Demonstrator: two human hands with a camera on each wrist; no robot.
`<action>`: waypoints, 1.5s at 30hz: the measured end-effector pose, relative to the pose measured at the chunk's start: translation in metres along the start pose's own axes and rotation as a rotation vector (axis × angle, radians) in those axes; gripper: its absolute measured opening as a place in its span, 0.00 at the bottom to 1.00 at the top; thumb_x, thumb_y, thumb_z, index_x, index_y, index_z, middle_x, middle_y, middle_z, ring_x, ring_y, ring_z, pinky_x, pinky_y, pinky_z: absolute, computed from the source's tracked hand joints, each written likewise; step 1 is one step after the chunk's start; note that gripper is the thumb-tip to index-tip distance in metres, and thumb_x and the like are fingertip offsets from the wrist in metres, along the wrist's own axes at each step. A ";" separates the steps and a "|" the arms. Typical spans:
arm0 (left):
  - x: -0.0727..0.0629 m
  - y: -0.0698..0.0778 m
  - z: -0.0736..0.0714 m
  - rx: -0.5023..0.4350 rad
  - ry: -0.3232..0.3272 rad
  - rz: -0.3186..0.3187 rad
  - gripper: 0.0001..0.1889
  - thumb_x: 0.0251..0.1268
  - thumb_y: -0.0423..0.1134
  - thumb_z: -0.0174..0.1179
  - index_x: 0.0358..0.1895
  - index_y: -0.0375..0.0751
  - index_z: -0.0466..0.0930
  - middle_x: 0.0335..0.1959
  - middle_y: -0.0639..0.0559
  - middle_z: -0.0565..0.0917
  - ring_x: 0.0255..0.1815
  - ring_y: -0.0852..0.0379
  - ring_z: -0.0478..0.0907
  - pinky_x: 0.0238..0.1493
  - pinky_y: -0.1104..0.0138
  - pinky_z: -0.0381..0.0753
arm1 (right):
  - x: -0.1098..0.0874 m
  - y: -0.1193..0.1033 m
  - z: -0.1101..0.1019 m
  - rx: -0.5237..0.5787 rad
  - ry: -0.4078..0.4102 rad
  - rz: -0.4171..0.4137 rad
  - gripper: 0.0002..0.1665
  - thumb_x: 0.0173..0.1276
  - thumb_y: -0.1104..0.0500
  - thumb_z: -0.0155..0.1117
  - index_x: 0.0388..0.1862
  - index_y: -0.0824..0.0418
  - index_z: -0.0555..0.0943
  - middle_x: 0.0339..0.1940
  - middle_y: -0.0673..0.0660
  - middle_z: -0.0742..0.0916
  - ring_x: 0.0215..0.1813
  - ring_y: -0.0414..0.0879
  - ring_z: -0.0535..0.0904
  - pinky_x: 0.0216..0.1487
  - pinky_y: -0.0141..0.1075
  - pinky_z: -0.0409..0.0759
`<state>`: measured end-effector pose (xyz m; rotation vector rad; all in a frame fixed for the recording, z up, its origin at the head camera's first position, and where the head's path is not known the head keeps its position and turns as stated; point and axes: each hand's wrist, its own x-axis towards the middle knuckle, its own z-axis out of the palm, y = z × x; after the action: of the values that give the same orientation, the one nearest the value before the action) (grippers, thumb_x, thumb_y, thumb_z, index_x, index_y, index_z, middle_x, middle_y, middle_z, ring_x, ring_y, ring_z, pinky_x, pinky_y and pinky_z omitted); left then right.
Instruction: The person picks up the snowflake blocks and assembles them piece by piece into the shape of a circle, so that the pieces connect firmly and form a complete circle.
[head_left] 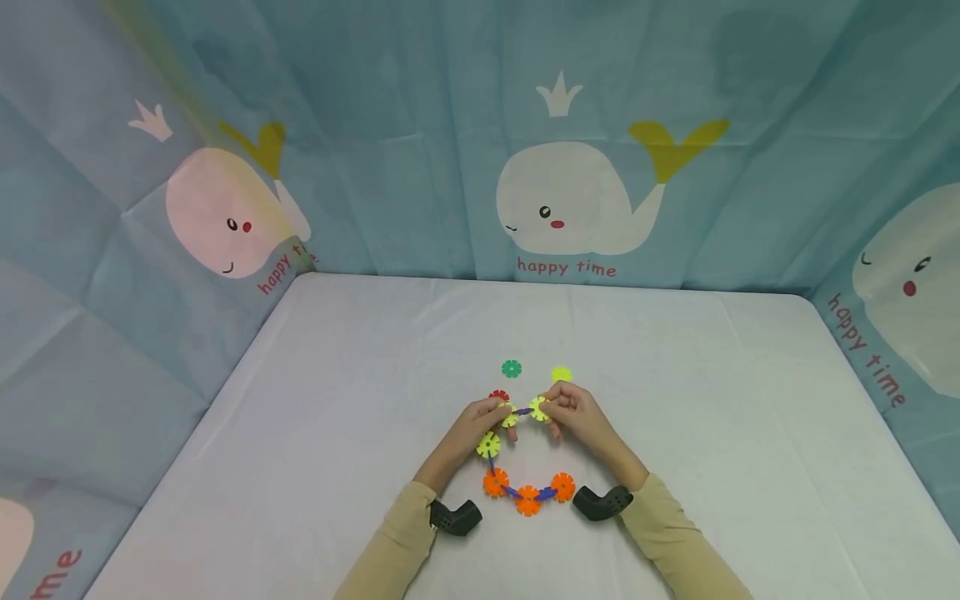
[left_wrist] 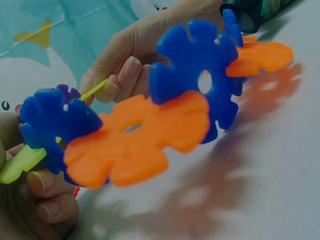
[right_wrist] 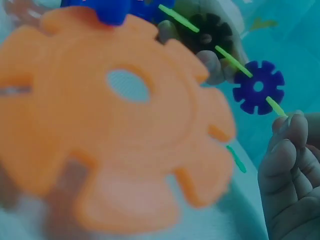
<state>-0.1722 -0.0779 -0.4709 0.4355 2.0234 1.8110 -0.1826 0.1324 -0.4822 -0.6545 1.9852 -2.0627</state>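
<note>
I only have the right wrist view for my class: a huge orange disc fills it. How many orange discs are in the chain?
Observer: Three orange discs lie in a row at the chain's near end in the head view.
Operator: Are any loose pieces on the table?
Observer: Yes, a green disc and a yellow-green disc lie apart beyond the hands.
Operator: What does the left hand hold?
Observer: The left hand pinches a yellow disc, facing the right hand, which pinches another.

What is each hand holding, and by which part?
Both hold the disc chain at its open top: left hand and right hand each pinch a yellow end disc.
</note>
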 end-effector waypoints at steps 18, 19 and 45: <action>-0.001 0.000 -0.003 0.000 -0.013 0.014 0.16 0.69 0.34 0.43 0.27 0.22 0.65 0.23 0.33 0.78 0.17 0.61 0.62 0.21 0.73 0.60 | 0.000 -0.004 0.009 -0.003 -0.022 0.025 0.05 0.66 0.72 0.48 0.36 0.77 0.67 0.19 0.77 0.74 0.15 0.44 0.73 0.19 0.34 0.73; -0.001 0.000 -0.003 0.000 -0.011 0.016 0.16 0.69 0.34 0.43 0.27 0.23 0.66 0.22 0.34 0.78 0.17 0.62 0.62 0.20 0.73 0.60 | 0.000 -0.003 0.009 -0.012 -0.024 0.022 0.05 0.66 0.72 0.48 0.36 0.77 0.67 0.19 0.77 0.74 0.15 0.45 0.73 0.19 0.34 0.73; 0.001 -0.005 -0.010 -0.041 0.100 0.023 0.08 0.65 0.37 0.52 0.34 0.33 0.72 0.27 0.50 0.73 0.25 0.62 0.66 0.28 0.71 0.67 | 0.023 0.011 0.011 0.003 -0.103 0.149 0.19 0.66 0.66 0.53 0.54 0.74 0.71 0.41 0.63 0.81 0.36 0.51 0.77 0.41 0.40 0.75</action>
<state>-0.1775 -0.0871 -0.4746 0.3647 2.0503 1.9203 -0.1996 0.1119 -0.4893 -0.5808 1.9126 -1.9060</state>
